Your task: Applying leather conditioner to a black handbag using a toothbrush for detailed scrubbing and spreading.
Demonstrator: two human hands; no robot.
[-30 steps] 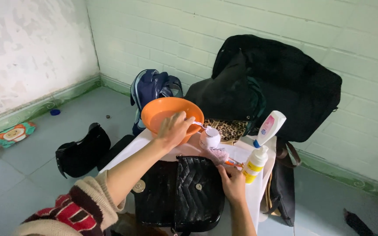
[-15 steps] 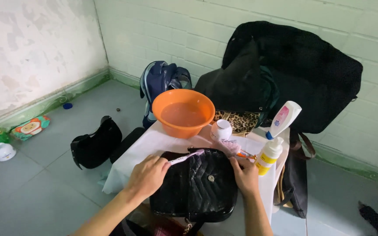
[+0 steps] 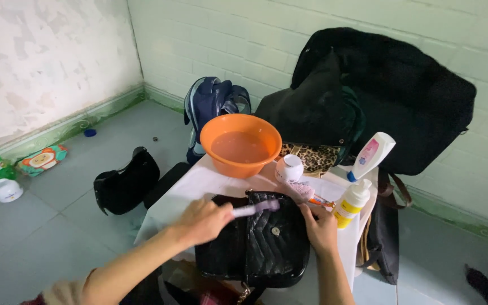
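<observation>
A black quilted handbag (image 3: 255, 243) lies on a small table covered with a white cloth (image 3: 199, 183). My left hand (image 3: 201, 220) is shut on a pale purple toothbrush (image 3: 255, 209), whose head rests on the bag's top edge. My right hand (image 3: 320, 229) presses on the bag's right side and steadies it. Behind the bag stands an orange basin (image 3: 241, 144) filled with cloudy water.
On the table stand a small white jar (image 3: 289, 168), a yellow bottle (image 3: 350, 203), a white bottle (image 3: 373, 155) and a pink brush (image 3: 306, 191). Large black bags (image 3: 379, 90) lean on the wall. A navy backpack (image 3: 213, 101) and a black purse (image 3: 125, 183) are on the floor.
My left hand came back from the orange basin with the toothbrush and brought it onto the handbag. My right hand moved from the table's items onto the bag's right side.
</observation>
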